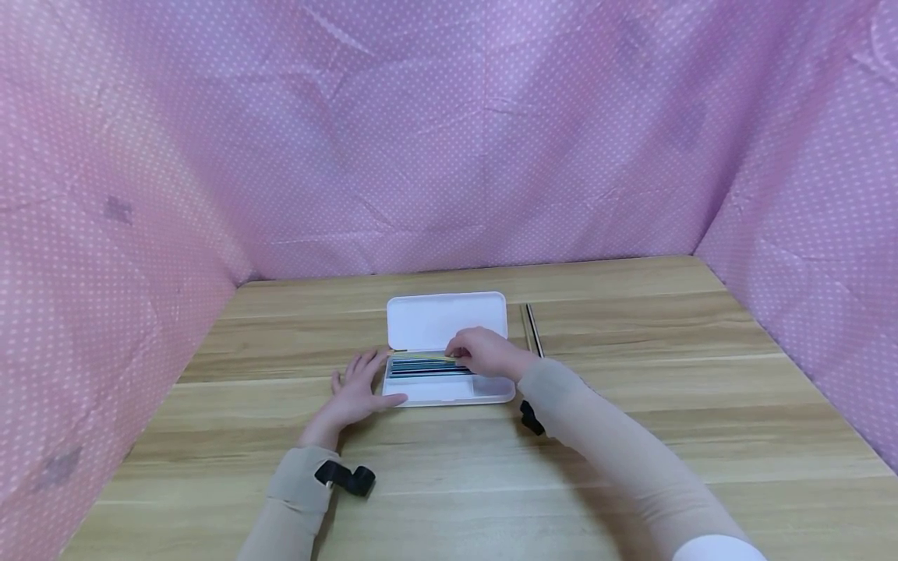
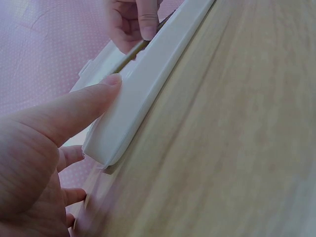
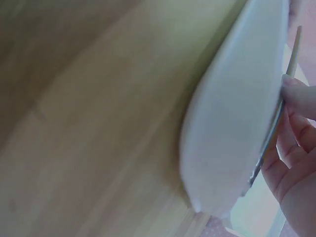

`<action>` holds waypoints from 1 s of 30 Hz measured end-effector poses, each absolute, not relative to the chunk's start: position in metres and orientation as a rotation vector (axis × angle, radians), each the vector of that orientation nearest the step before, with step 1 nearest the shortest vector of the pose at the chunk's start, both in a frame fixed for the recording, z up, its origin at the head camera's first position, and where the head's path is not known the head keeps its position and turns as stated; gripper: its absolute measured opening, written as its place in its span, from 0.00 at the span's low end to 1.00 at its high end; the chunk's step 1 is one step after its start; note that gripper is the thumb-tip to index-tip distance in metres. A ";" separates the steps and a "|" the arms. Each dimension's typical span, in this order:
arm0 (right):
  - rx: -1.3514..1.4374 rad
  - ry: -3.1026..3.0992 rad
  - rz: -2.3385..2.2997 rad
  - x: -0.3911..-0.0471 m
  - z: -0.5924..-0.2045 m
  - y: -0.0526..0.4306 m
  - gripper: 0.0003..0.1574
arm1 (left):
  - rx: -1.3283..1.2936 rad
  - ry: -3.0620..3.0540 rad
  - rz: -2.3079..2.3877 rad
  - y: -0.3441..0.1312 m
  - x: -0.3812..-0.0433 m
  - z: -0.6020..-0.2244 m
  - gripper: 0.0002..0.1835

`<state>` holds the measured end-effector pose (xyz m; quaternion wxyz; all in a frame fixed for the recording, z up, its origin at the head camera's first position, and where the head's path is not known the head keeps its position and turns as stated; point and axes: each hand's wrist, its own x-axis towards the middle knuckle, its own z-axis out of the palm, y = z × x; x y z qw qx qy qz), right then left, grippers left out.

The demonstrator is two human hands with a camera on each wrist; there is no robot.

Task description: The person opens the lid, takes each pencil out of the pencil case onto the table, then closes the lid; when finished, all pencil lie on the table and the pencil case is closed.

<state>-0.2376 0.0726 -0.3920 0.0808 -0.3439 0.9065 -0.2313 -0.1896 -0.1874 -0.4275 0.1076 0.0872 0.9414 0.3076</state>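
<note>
A white pencil case (image 1: 449, 395) lies on the table with its lid (image 1: 428, 321) folded back. Several thin dark and bluish pencils (image 1: 421, 369) rest lengthwise inside it. My right hand (image 1: 484, 351) is over the right half of the case, pinching a thin yellowish pencil (image 3: 295, 52) between thumb and fingers. That pencil lies along the back of the compartment. At the case's left end, my left hand (image 1: 356, 396) has its fingers spread, with the thumb (image 2: 101, 91) on the front rim; the other fingers sit by the left corner.
Right of the lid, a yellowish pencil (image 1: 526, 323) and a dark one (image 1: 535, 327) lie side by side on the wooden table (image 1: 449, 483). A pink dotted cloth (image 1: 449, 156) hangs behind and at both sides. Each wrist wears a small black camera (image 1: 347, 477).
</note>
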 end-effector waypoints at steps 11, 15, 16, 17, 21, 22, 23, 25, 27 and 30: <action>-0.497 2.521 -1.290 -0.230 -0.380 0.070 0.13 | 0.276 2.777 0.908 -0.188 -0.189 -0.429 0.48; -0.313 2.356 -1.489 -0.229 -0.378 0.073 0.15 | 0.296 2.778 0.950 -0.187 -0.188 -0.428 0.48; -0.290 2.320 -1.515 -0.228 -0.378 0.075 0.16 | 0.303 2.779 0.963 -0.187 -0.187 -0.428 0.49; -0.273 2.286 -1.539 -0.227 -0.378 0.076 0.16 | 0.314 2.783 0.978 -0.187 -0.186 -0.427 0.49; -0.256 2.124 -1.669 -0.224 -0.378 0.086 0.20 | 0.325 2.787 0.989 -0.187 -0.185 -0.426 0.49; -0.245 2.065 -1.716 -0.223 -0.377 0.088 0.20 | 0.321 2.783 0.987 -0.186 -0.186 -0.426 0.49; -0.235 2.002 -1.767 -0.222 -0.377 0.091 0.21 | 0.313 2.780 0.981 -0.186 -0.186 -0.426 0.49; -0.221 1.888 -1.850 -0.221 -0.377 0.096 0.22 | 0.296 2.767 0.966 -0.186 -0.187 -0.427 0.48; -0.195 1.811 -1.906 -0.221 -0.378 0.102 0.22 | 0.291 2.760 0.957 -0.186 -0.187 -0.427 0.48; -0.198 1.788 -1.921 -0.220 -0.380 0.112 0.23 | 0.288 2.758 0.948 -0.186 -0.187 -0.427 0.48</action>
